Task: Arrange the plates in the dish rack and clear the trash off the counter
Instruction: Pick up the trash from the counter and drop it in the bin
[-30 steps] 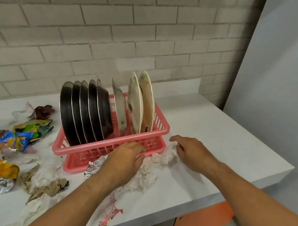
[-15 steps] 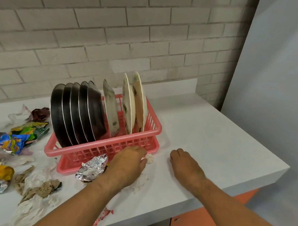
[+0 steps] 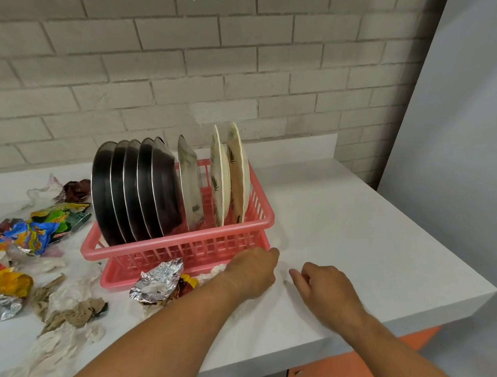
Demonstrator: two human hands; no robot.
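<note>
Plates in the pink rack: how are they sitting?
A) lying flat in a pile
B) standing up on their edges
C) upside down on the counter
B: the plates all stand on edge, side by side, inside the rack.

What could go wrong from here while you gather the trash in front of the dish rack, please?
1. The left hand is close against the front corner of the dish rack; a bump might jolt it and tip the pale plates standing on edge.
2. The crumpled foil lies beside the left forearm; a sweep could drag it off the counter.
3. The dark red wrapper at the rack's far left could be overlooked.
</note>
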